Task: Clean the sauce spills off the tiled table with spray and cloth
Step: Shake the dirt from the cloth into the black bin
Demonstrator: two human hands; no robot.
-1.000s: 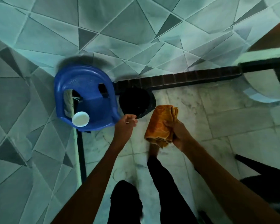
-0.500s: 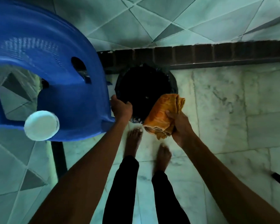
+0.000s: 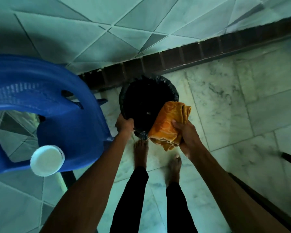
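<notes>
Orange cloth (image 3: 168,121), terry-like and bunched into several folds, was held in the right hand (image 3: 186,135) at about 4 o'clock of the black-lined bin (image 3: 173,91), overlapping the rim and reaching partly over the opening. Right grip: fingers and thumb clamped round the near end of the bunch, with loose folds drooping below the palm. Left hand (image 3: 124,123) was at 8 o'clock of the bin, its grip closed over rim and liner. The bin stood on the marble floor (image 3: 242,98) just ahead of bare feet. A blue plastic chair (image 3: 57,101) stood at 9 o'clock, with a white round cap (image 3: 47,160) at its near edge; whether that belonged to a spray bottle could not be told. No spill or counter could be identified. Handling judgement: cloth light, soft and without stiffness, so it would sag and unfold wherever unsupported. Not fragile, little slip risk. Best taken mid-bunch with the whole hand so the folds stay stacked as a wiping pad; a corner pinch would likely let it fall open.
</notes>
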